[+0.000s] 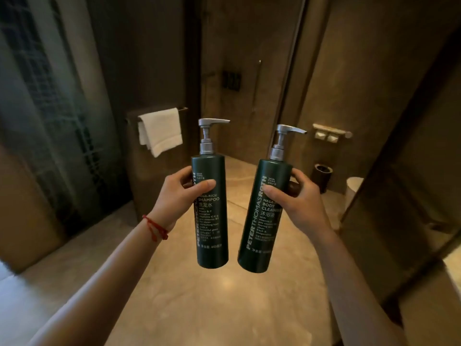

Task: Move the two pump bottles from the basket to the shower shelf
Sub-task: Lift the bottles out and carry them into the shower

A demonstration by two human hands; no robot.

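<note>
I stand in a dim bathroom of dark brown walls (361, 71) over a glossy beige stone floor (199, 295), a white towel (159, 131) on a rail at my left, a paper holder (330, 133) and dark bin (321, 173) at my right.

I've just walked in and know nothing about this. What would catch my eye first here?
Two dark green pump bottles held up in mid-air, centre frame: the shampoo bottle in the left hand, the body cleanser bottle in the right hand, tilted slightly. A red string bracelet circles the left wrist. Behind, a white towel hangs on a rail on the dim brown wall.
</note>
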